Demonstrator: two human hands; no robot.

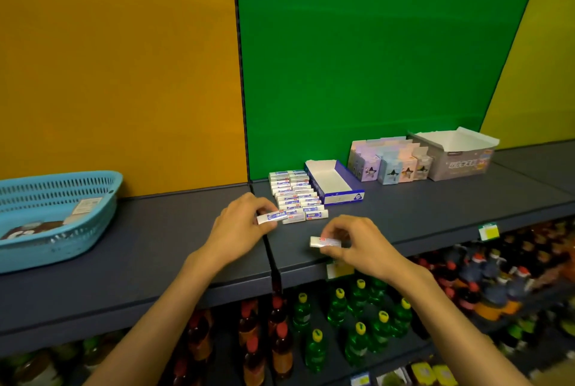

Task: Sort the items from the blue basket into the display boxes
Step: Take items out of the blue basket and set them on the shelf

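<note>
While both hands work at dark shelf (155, 248), left hand (241, 227) pinches white-blue eraser (271, 217) at near end of eraser rows (295, 196). Right hand (354, 242) pinches second eraser (325, 242) just above shelf, near front edge. Blue-white display box (334, 181) beside rows. Blue basket (53, 214) far left holds few packets. Grey box (457, 155) and pastel cartons (389, 164) at right.
</note>
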